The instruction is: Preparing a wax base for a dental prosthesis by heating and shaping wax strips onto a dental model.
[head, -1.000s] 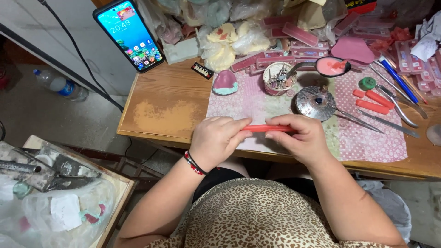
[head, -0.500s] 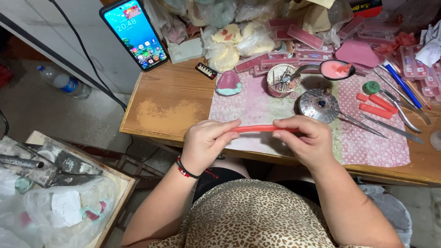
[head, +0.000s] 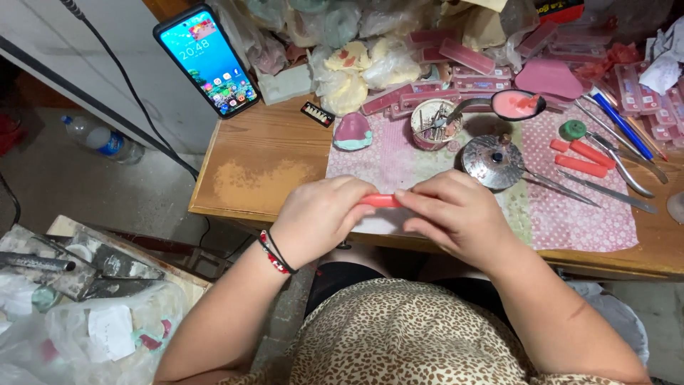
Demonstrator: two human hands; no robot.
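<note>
A short red wax stick (head: 380, 201) is held between both hands just above the near edge of the wooden table (head: 260, 167), over the pink patterned cloth (head: 584, 214). Its long axis runs left to right, nearly level. The left hand (head: 320, 217) is closed on the left end, fingers curled over it, and the right hand (head: 456, 214) is closed on the right end, so only the middle stretch of the stick is seen between the two grips. Neither hand is nearer than the other; the stick bridges them.

Beyond the right hand a round metal burner lid (head: 493, 161) is seen on the cloth, with three more red wax sticks (head: 581, 155) and metal hand tools (head: 620, 167) further right. A pink and teal dental cast (head: 353, 132) lies ahead of the left hand, and a lit smartphone (head: 206, 60) leans at the far left.

Compared with half a second earlier, the hands are set closer together and less of the stick is exposed between them; the table things are unchanged.
</note>
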